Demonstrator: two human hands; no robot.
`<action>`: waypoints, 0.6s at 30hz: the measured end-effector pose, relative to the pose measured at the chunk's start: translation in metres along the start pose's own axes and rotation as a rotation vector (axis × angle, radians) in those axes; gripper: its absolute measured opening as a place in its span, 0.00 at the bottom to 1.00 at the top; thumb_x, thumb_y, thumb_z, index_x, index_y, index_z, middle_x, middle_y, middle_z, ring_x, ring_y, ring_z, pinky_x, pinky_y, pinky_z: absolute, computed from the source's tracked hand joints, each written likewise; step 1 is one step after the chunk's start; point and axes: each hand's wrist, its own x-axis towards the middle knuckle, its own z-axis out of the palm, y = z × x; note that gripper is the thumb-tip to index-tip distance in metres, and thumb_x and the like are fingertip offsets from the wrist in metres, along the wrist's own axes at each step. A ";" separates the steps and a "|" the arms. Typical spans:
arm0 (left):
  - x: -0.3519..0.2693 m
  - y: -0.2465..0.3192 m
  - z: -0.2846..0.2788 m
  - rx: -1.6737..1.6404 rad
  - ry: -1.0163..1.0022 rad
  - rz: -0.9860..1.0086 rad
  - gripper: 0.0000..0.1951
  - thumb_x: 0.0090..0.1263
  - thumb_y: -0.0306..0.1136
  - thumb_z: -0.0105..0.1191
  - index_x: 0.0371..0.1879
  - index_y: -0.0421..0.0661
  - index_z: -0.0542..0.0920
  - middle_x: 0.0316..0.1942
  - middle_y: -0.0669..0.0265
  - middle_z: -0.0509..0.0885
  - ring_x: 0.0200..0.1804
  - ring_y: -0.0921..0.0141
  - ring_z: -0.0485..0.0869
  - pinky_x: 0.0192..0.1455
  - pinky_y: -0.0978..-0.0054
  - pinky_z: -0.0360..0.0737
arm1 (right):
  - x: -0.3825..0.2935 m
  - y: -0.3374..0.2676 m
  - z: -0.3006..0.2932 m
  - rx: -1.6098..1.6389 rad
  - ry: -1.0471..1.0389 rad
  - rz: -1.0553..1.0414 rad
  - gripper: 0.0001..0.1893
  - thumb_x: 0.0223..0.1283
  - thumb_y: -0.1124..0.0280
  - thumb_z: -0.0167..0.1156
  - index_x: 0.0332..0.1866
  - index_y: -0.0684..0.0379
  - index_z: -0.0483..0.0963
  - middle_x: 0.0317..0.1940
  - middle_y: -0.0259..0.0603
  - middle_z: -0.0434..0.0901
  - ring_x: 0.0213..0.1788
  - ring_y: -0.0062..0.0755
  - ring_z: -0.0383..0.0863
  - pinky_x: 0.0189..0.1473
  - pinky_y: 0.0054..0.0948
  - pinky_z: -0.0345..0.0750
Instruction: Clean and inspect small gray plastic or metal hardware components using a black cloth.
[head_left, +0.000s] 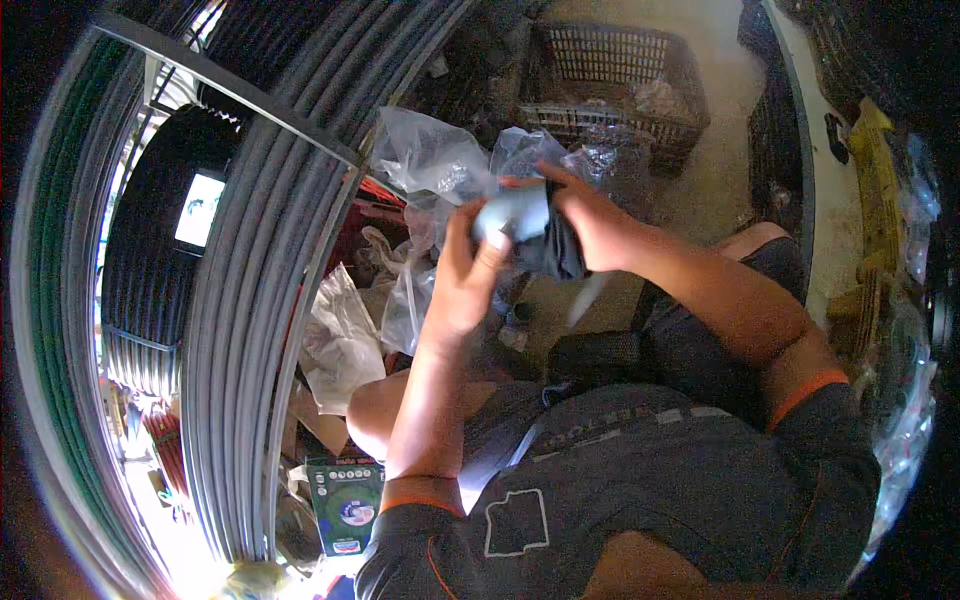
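Note:
Both my hands hold a light grey, rounded object (514, 214) with a dark, folded black material (559, 244) at its right side; motion blur hides what exactly it is. My left hand (469, 270) grips it from the left, with the thumb across its lower front. From the right, my right hand (600, 217) holds the black part, fingers behind and above it. Crumpled clear plastic bags (431, 154) lie just beyond my hands. Below my left hand is a whitish plastic sack (341, 345).
A black plastic crate (615, 52) stands at the far side. Coils of grey pipe (262, 247) on a metal frame (225, 82) rise at the left. A green printed box (345, 506) lies near my left elbow; yellow bags (874, 187) are at the right.

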 end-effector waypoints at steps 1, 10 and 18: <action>0.002 0.013 0.009 0.150 0.123 0.451 0.27 0.73 0.45 0.62 0.59 0.33 0.75 0.46 0.56 0.85 0.47 0.72 0.84 0.52 0.72 0.81 | 0.002 -0.011 -0.008 0.388 -0.025 0.367 0.18 0.60 0.69 0.66 0.55 0.60 0.78 0.52 0.45 0.85 0.58 0.33 0.80 0.64 0.35 0.73; -0.010 0.012 -0.021 -0.095 -0.116 0.040 0.25 0.74 0.38 0.61 0.61 0.32 0.75 0.46 0.59 0.86 0.38 0.75 0.85 0.40 0.77 0.84 | 0.009 -0.027 -0.028 0.440 -0.323 0.291 0.22 0.56 0.67 0.69 0.55 0.63 0.76 0.49 0.48 0.84 0.54 0.33 0.83 0.66 0.37 0.72; -0.001 -0.010 -0.005 -0.203 0.057 0.111 0.26 0.73 0.48 0.59 0.55 0.35 0.78 0.46 0.64 0.84 0.49 0.73 0.80 0.57 0.71 0.75 | -0.003 -0.013 0.012 0.657 0.168 0.312 0.10 0.63 0.70 0.64 0.45 0.63 0.79 0.43 0.38 0.86 0.44 0.26 0.82 0.51 0.32 0.79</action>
